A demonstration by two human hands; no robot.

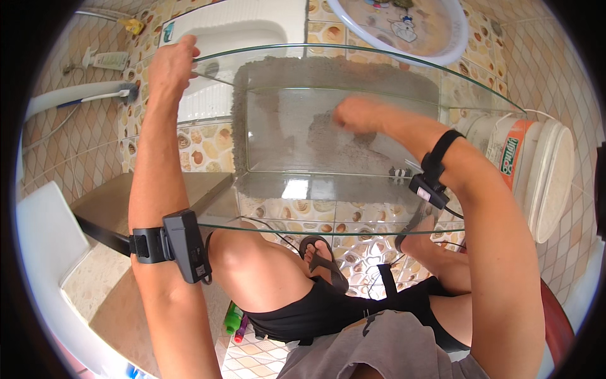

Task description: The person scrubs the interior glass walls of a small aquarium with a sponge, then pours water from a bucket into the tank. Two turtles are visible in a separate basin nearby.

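A bathroom, judging by the squat toilet [246, 33], patterned floor tiles [211, 145] and long-handled brush [95, 97]

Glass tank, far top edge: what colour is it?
Dark green along the glass tank's far edge; it shows best in the head view, the only one here.

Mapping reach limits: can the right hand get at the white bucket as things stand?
Probably not: the right hand sits within the outline of the glass tank, the white bucket beyond its right side. It would likely need to clear that side first.
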